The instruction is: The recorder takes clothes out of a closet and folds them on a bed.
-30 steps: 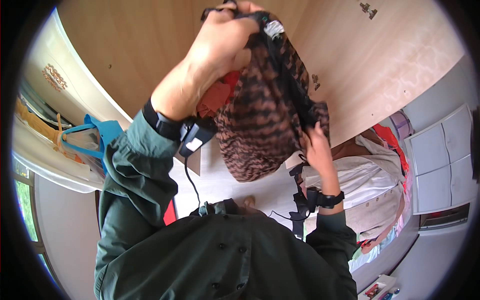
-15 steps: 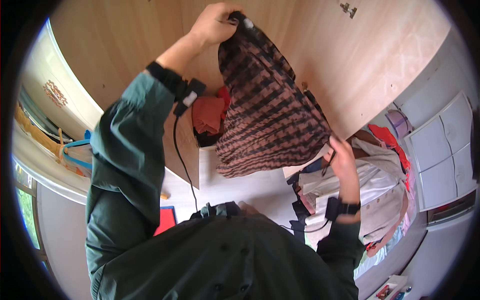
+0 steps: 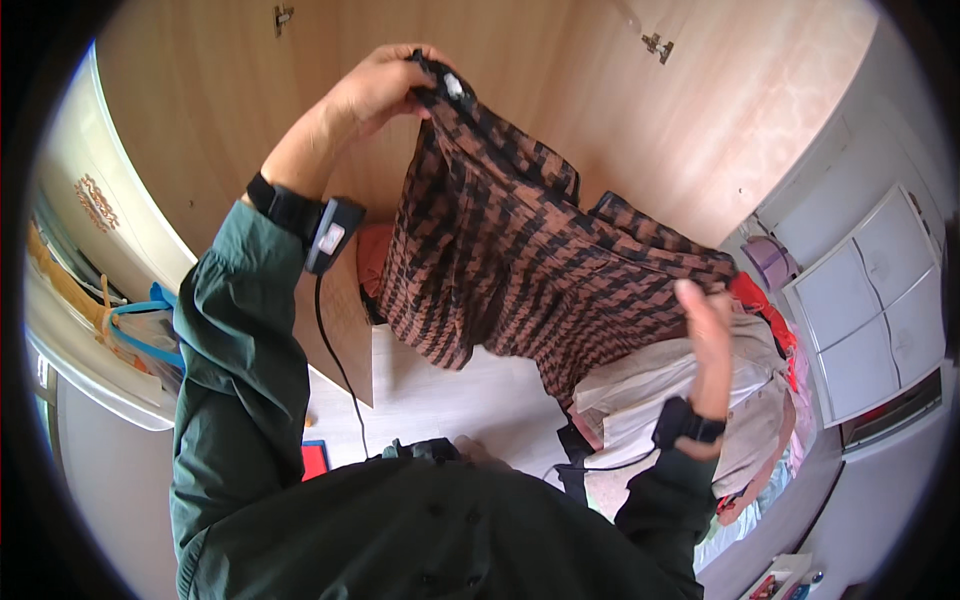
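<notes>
Brown garment (image 3: 480, 240), corner pinched by left hand (image 3: 385, 88); right hand (image 3: 709, 325) alongside, fingers unclear.

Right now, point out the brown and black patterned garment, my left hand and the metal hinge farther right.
Patterned garment (image 3: 510, 265): head view, middle of its cloth.
Left hand (image 3: 382, 92): head view, middle of the hand.
Metal hinge (image 3: 657, 47): head view, middle of its body.

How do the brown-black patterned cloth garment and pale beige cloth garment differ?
The brown-black patterned cloth garment is held up by the left hand; the pale beige cloth garment lies at right. The patterned one is dark, the beige one light and plain. Both look creased.
</notes>
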{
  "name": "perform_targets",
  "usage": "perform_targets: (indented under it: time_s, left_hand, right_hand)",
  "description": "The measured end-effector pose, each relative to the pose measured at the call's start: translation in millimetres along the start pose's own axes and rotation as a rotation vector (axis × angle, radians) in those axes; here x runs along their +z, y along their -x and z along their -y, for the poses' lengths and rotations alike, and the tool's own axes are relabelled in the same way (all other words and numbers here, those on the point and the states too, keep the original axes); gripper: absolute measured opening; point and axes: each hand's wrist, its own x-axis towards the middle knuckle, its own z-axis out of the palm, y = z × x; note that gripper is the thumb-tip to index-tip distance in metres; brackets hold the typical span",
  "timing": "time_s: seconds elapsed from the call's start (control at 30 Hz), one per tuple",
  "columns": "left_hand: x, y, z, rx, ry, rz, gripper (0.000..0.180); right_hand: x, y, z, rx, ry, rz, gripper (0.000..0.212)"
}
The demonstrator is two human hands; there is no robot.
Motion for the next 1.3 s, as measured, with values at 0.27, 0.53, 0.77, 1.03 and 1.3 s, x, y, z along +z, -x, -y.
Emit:
perform_targets:
  time_s: [0.27, 0.53, 0.77, 1.03, 1.3]
  left_hand:
    - [4, 13, 3, 0.008, -0.22, 0.0, 0.023]
    - [-32, 70, -1, 0.625, -0.546, -0.08, 0.027]
    - [74, 68, -56, 0.241, 0.321, 0.417, 0.008]
    - [101, 53, -49, 0.404, 0.296, 0.323, 0.02]
    - [70, 52, -38, 0.042, 0.185, 0.381, 0.006]
  right_hand:
    - [-10, -10, -44, 0.163, -0.442, -0.027, 0.035]
    - [1, 46, 37, 0.224, -0.041, -0.182, 0.034]
    - [78, -9, 95, -0.239, 0.056, 0.469, 0.006]
    - [148, -52, 61, -0.207, -0.246, 0.573, 0.063]
    - [156, -62, 56, -0.085, -0.159, 0.751, 0.017]
